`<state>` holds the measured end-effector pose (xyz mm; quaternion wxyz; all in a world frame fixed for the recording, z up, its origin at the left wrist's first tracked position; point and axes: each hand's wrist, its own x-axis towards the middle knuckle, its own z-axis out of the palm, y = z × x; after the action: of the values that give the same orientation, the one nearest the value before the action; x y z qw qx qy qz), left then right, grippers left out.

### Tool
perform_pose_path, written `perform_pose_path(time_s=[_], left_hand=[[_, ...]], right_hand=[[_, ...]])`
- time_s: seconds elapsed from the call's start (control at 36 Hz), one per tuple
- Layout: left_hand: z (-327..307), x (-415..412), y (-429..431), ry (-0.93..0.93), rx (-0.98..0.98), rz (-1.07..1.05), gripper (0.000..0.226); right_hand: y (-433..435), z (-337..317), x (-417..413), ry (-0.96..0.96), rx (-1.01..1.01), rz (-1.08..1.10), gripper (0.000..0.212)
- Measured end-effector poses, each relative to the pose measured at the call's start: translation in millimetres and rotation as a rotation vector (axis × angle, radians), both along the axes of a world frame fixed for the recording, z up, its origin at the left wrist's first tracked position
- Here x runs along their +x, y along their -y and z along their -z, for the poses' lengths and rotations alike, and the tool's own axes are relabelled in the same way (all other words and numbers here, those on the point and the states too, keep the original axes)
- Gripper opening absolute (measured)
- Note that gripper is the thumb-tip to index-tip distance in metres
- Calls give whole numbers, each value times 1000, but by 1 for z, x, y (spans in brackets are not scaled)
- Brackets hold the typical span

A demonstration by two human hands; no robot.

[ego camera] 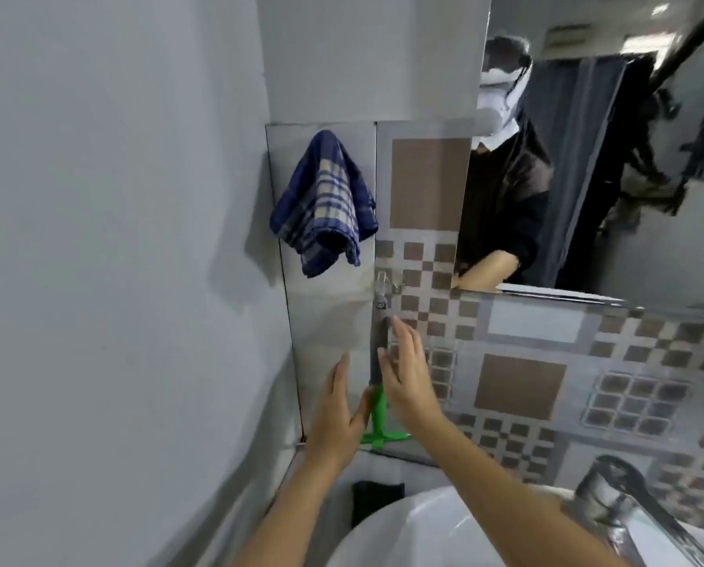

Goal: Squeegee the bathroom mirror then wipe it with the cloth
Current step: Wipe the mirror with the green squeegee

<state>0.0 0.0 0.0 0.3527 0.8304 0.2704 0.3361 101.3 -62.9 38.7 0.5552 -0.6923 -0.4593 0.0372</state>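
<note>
A squeegee (377,419) with a grey handle and a green blade end hangs head-down from a chrome wall hook (383,280). My left hand (336,419) is just left of the green part, fingers spread, holding nothing. My right hand (405,370) is right of the grey handle, fingers extended and touching or almost touching it, not closed around it. A blue plaid cloth (321,206) hangs on the wall up and to the left. The mirror (612,165) is at the upper right and reflects a person in dark clothes.
A white basin (403,529) lies below my arms, with a chrome tap (628,505) at the lower right. Patterned brown-and-grey tiles (522,386) cover the wall under the mirror. A plain grey wall (117,239) closes in the left side.
</note>
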Motion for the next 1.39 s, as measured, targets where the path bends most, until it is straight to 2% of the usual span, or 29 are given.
perform_pose_path(time_s=[0.08,0.25,0.44,0.61,0.72,0.92,1.0,1.14,1.25,1.31,1.39], left_hand=[[16,10,-3,-69,-88,99,71],[46,22,-8,-69,-283,247,71],[55,23,-11,-26,-323,248,68],[48,7,-7,-48,-292,262,69],[27,-5,0,-33,-228,285,65],[-13,-15,15,-11,22,287,65],[-34,-20,21,14,74,335,66],[-70,-26,28,-48,182,441,67],[-101,-33,38,-172,285,494,63],[-116,-34,47,-252,329,518,61],[-132,-30,62,-316,388,551,62]], right_hand=[[-11,7,3,-32,7,57,55],[-19,25,6,-108,-9,40,57],[-19,24,7,-212,32,11,58],[-12,16,0,-213,65,-8,60],[1,2,-7,-261,168,-4,60],[52,-51,-1,-284,319,-48,72],[78,-78,9,-260,342,-56,75],[129,-116,30,-220,356,-59,57],[175,-128,47,-150,226,-96,46],[198,-130,54,-35,107,-62,41],[226,-135,62,271,-130,35,34]])
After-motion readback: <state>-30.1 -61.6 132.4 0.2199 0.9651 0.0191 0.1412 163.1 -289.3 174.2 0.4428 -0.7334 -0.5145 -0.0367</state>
